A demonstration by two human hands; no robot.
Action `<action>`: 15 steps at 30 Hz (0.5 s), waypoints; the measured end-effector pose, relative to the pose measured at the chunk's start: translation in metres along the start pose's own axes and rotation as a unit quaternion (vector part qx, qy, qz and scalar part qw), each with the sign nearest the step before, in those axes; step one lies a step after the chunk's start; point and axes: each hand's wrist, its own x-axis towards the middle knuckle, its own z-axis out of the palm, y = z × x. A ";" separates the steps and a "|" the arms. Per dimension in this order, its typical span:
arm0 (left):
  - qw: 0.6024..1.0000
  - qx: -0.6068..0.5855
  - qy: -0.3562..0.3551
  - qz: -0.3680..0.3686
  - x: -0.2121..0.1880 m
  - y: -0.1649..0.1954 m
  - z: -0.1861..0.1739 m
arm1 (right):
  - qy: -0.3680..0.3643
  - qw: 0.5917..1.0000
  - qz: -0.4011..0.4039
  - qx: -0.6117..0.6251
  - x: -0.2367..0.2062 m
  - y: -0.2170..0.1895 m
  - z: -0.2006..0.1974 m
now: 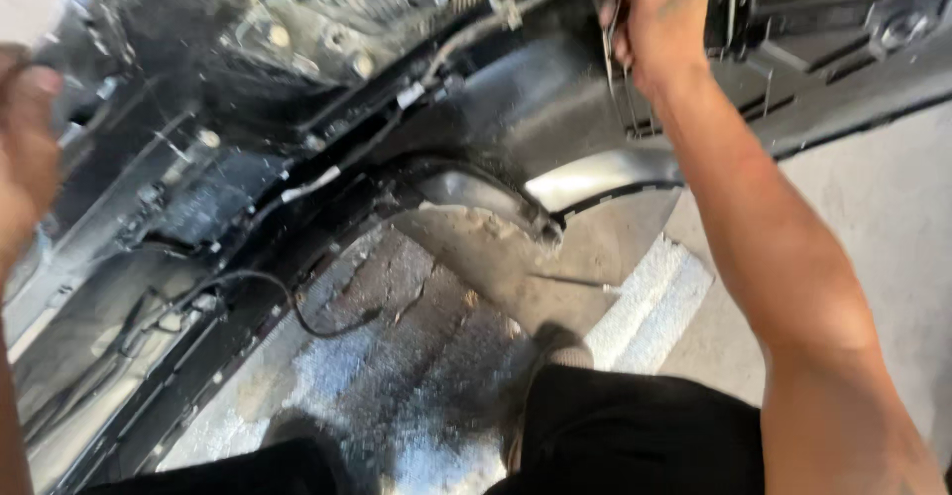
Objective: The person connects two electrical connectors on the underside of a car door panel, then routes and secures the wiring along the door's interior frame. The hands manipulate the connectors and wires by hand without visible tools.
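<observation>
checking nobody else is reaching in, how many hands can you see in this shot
2. The right hand is at the top, closed on a thin metal piece by the black underbody. The left hand is blurred at the left edge. Others may be out of frame.

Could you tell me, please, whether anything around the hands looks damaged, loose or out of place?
A thin black cable hangs slack off the dark vehicle body onto the wet, patchy floor. The right hand grips thin metal wire; the left hand is blurred.
</observation>
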 end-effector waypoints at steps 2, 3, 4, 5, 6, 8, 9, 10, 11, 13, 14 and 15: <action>1.000 0.006 0.010 -0.004 0.001 0.002 -0.006 | -0.036 0.990 -0.109 -0.082 -0.003 -0.011 0.002; 1.000 0.000 0.019 -0.006 0.000 0.004 -0.010 | -0.021 0.961 -0.178 -0.209 -0.004 -0.016 0.002; 1.000 -0.007 0.025 -0.002 0.000 0.006 -0.014 | -0.002 0.914 -0.233 -0.333 -0.007 -0.020 0.002; 0.999 -0.026 0.034 0.002 -0.002 0.009 -0.015 | -0.014 0.903 -0.264 -0.338 -0.009 -0.022 0.001; 0.999 -0.016 0.029 -0.004 -0.001 0.010 -0.017 | -0.027 0.892 -0.295 -0.343 -0.010 -0.024 0.000; 1.000 0.003 0.012 -0.019 -0.002 0.012 -0.020 | -0.043 0.876 -0.331 -0.349 -0.010 -0.024 -0.001; 0.999 0.011 -0.002 -0.030 -0.002 0.012 -0.020 | -0.044 0.873 -0.336 -0.350 -0.009 -0.023 -0.001; 0.999 0.018 -0.016 -0.041 -0.003 0.013 -0.021 | -0.044 0.871 -0.340 -0.352 -0.008 -0.021 -0.001; 0.999 0.015 -0.016 -0.043 -0.002 0.013 -0.020 | -0.049 0.869 -0.342 -0.355 -0.007 -0.021 -0.001; 0.999 -0.001 0.000 -0.039 -0.003 0.014 -0.020 | -0.060 0.863 -0.350 -0.359 -0.004 -0.021 -0.001; 0.999 -0.014 0.016 -0.036 -0.004 0.014 -0.021 | -0.062 0.858 -0.358 -0.363 -0.004 -0.021 -0.001; 0.999 -0.005 0.017 -0.030 -0.005 0.014 -0.022 | -0.065 0.852 -0.365 -0.368 -0.004 -0.021 -0.001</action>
